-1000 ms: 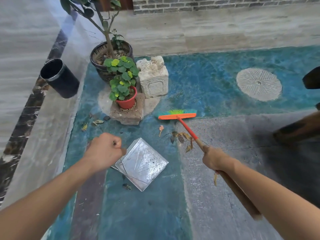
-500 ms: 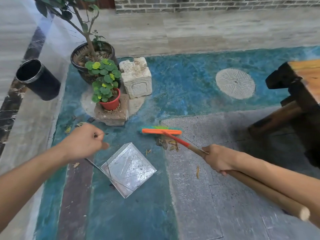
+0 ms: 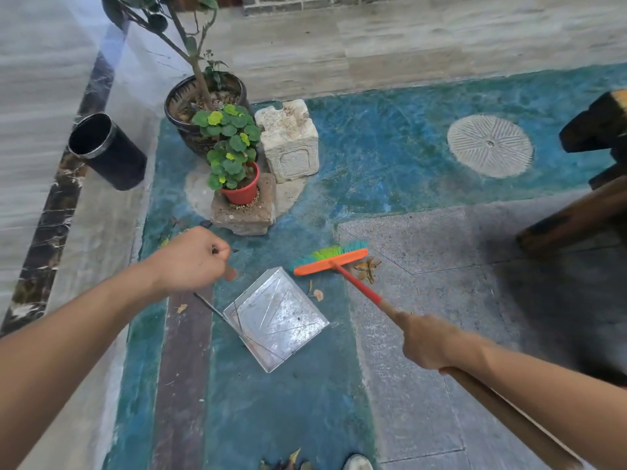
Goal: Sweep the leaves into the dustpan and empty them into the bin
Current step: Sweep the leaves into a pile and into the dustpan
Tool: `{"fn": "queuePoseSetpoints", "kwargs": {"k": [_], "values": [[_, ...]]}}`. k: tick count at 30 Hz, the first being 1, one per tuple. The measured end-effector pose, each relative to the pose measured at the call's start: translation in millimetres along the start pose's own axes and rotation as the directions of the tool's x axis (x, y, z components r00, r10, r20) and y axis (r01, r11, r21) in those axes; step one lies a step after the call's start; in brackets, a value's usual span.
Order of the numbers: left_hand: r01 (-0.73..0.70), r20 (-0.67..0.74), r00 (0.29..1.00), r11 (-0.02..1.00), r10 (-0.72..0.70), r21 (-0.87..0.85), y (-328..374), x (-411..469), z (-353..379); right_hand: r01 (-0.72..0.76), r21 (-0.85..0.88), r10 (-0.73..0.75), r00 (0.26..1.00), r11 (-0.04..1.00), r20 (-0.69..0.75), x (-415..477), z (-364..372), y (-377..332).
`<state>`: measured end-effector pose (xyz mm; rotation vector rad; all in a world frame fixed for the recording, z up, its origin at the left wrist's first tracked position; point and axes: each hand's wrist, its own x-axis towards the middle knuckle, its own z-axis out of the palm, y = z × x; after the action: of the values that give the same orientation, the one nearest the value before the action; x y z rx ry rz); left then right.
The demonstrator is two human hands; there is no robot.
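The leaves point(image 3: 368, 268) are bunched on the grey paving, touching the right end of your broom head point(image 3: 330, 259). Two strays point(image 3: 317, 293) lie just off the dustpan point(image 3: 278, 317) mouth, which faces them, so that angle makes sense. Your left hand point(image 3: 190, 259) has its fingers curled round the pan's thin handle to pin it flat, and your right hand point(image 3: 431, 340) is wrapped on the broomstick. The stone block point(image 3: 244, 215) crowds the far side, but the right is open. The bin point(image 3: 108, 152) is well off left - probably an easy carry.
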<state>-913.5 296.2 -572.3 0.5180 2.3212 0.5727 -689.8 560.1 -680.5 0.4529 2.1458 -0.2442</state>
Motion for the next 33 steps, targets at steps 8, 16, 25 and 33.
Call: {"fn": "queuePoseSetpoints", "kwargs": {"k": [8, 16, 25, 33], "values": [[-0.014, 0.052, 0.999, 0.998, 0.011, 0.059, -2, -30, -32, 0.000, 0.097, -0.011, 0.994, 0.995, 0.107, -80, 5, 40], [-0.031, 0.058, 0.998, 0.998, 0.029, 0.046, -43, -41, -39, -0.118, 0.441, 0.126, 0.992, 0.890, 0.011, -75, -22, 64], [-0.026, 0.051, 0.999, 0.993, 0.020, 0.113, -81, -35, -28, -0.315, 0.370, 0.336, 0.942, 0.874, 0.008, -26, 65, 27], [-0.220, 0.129, 0.972, 0.953, 0.196, 0.208, -69, -50, -36, -0.384, 0.591, 0.367, 0.917, 0.710, 0.156, -106, 168, -74]]}}
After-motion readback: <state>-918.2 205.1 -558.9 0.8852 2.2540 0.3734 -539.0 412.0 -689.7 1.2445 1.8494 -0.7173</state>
